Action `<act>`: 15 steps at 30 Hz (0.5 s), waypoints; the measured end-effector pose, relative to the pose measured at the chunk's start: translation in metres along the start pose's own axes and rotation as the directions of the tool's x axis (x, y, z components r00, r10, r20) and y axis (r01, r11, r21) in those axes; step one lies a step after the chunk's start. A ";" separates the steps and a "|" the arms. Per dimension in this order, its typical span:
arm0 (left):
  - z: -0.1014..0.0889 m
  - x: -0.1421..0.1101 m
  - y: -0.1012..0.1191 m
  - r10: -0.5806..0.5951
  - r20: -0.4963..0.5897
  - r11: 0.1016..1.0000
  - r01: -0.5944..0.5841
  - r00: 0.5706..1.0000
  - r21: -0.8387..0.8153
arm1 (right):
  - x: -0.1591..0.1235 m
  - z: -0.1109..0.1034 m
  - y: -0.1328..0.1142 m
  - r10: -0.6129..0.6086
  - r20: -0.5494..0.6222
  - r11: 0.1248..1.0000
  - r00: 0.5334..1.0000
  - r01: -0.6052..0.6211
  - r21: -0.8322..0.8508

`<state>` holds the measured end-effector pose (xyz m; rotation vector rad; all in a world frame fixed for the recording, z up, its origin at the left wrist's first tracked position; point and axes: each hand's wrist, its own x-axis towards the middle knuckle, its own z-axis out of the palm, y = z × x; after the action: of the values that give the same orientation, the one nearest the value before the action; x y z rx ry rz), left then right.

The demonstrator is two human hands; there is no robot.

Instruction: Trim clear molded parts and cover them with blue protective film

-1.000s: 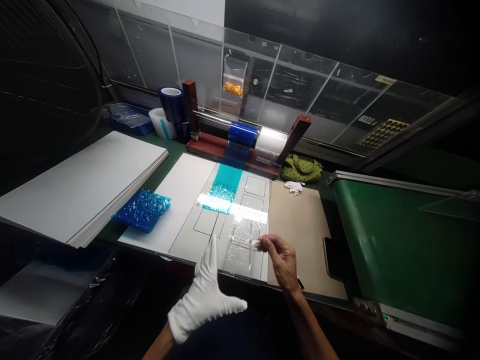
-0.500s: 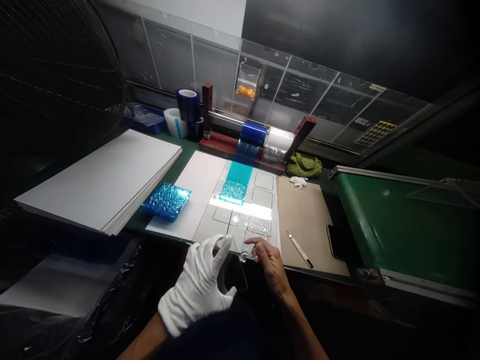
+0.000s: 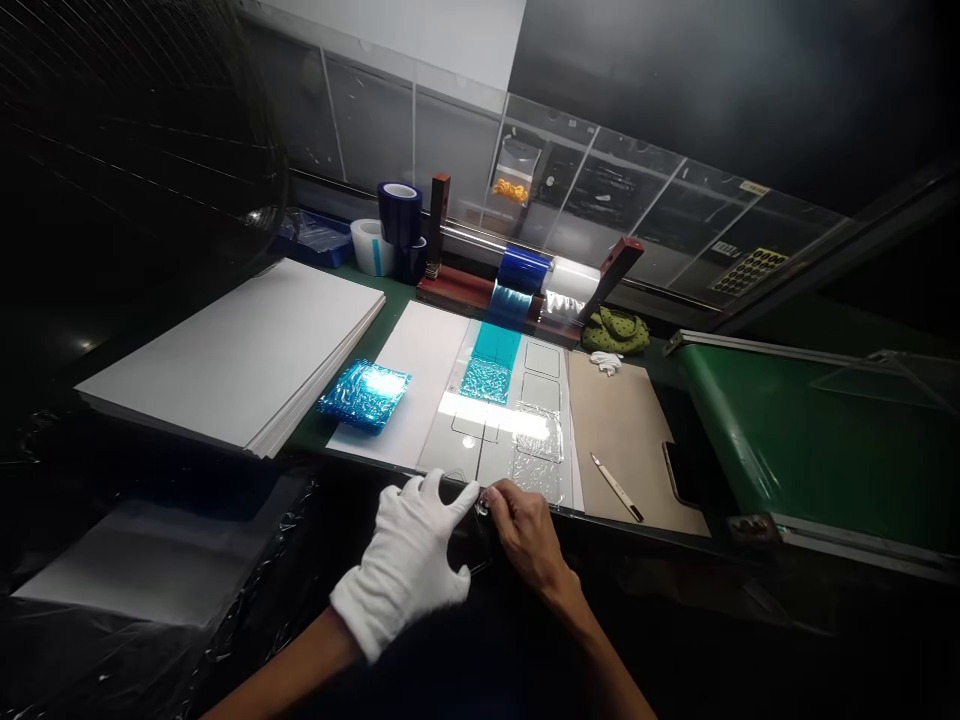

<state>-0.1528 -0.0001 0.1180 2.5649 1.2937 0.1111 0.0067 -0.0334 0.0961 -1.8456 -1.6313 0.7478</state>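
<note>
My left hand, in a white glove, curls its fingers round a small clear plastic piece just off the near edge of the bench. My bare right hand pinches the same piece at its upper corner, thumb and fingers pressed together. Just beyond the hands lies a white template sheet with rounded rectangle outlines, a strip of blue film and crinkled clear film stuck on it. The blue strip runs from a roll on a red dispenser stand.
A stack of white sheets lies at left with a crumpled blue film pile beside it. A craft knife rests on brown board; a phone lies by the green conveyor. Tape rolls stand at the back.
Both hands drew back from the template toward the bench's near edge and closed on the clear piece. The view shifted left, and the knife now shows on the brown board.
</note>
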 end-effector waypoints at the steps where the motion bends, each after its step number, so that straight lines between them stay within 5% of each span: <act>1: -0.001 0.000 0.001 -0.009 0.028 0.999 0.008 1.000 0.043 | -0.002 0.005 -0.002 -0.017 -0.010 0.994 1.000 0.016 -0.106; 5: -0.007 0.005 0.012 -0.028 0.105 0.967 0.000 0.994 0.255 | -0.008 0.023 -0.005 -0.098 -0.049 0.916 0.994 0.070 -0.396; 8: -0.013 0.008 0.017 -0.030 0.109 0.937 -0.010 0.994 0.350 | -0.010 0.028 -0.007 -0.110 -0.062 0.912 0.992 0.076 -0.403; 12: -0.004 -0.002 -0.003 0.073 -0.005 0.984 -0.072 0.997 0.161 | -0.012 0.019 -0.011 0.022 -0.093 0.997 0.995 -0.029 -0.070; 15: 0.025 -0.015 -0.029 0.194 -0.199 0.959 -0.228 0.961 -0.167 | -0.011 0.015 -0.011 0.129 0.049 0.912 0.990 -0.138 0.386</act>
<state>-0.1797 -0.0007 0.0872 2.5657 1.0032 0.4949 -0.0127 -0.0429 0.0947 -1.6715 -1.2629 1.0711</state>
